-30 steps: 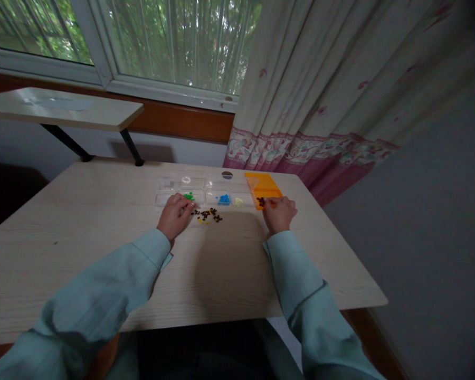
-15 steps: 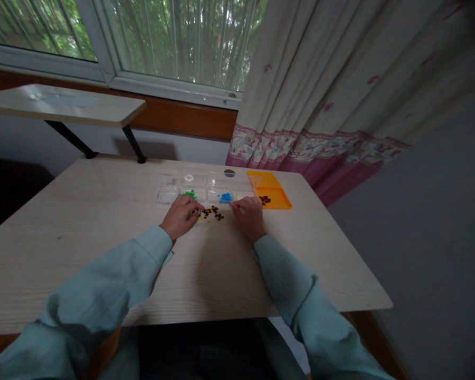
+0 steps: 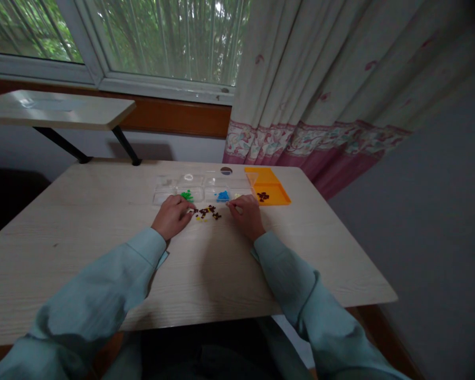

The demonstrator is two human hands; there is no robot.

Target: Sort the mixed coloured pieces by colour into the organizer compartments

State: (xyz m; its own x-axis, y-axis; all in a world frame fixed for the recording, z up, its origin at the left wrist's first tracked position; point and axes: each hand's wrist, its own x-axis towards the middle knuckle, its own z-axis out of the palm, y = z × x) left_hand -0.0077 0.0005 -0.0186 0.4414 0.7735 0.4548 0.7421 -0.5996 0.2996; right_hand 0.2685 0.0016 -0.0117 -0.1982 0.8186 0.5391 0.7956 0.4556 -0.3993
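We find the left hand (image 3: 171, 216) loosely curled beside loose brown pieces (image 3: 203, 212) on the table (image 3: 103, 221), the right hand (image 3: 247, 215) curled near blue pieces (image 3: 222, 196), any grip undeterminable, and judge that a stray knuckle could scatter or mix them.

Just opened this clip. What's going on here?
A person is working with both hands over small pieces at a table. The left hand is at the near-left edge of a loose brown-and-yellow pile. The right hand has its fingertips together near the blue pieces; whether it holds anything is too small to tell. Green pieces also sit in the clear tray, and brown pieces in the orange tray.
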